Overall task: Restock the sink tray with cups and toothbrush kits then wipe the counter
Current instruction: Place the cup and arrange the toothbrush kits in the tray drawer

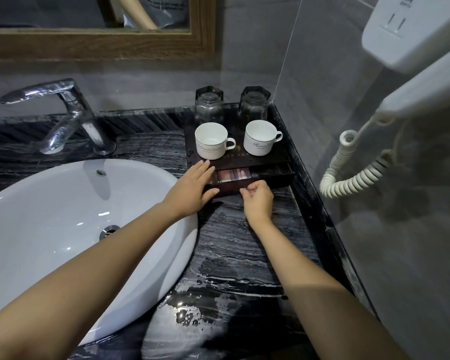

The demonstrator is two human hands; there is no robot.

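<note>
A dark wooden tray (278, 155) stands in the counter's back right corner. On it are two white cups (213, 141) (260, 137) with handles to the right, and behind them two upturned glass tumblers (209, 105) (253, 103). The tray's drawer (270, 179) is pulled partly out, showing pinkish packets (233, 175) inside. My left hand (191, 190) lies flat on the tray's front left corner, fingers spread. My right hand (257, 200) pinches the drawer's front edge.
A white basin (63, 229) fills the left, with a chrome tap (63, 118) behind it. The dark marble counter (239, 255) has wet patches near the front. A wall hairdryer (413, 61) with a coiled cord (348, 178) hangs at the right. A wood-framed mirror (102, 45) hangs above.
</note>
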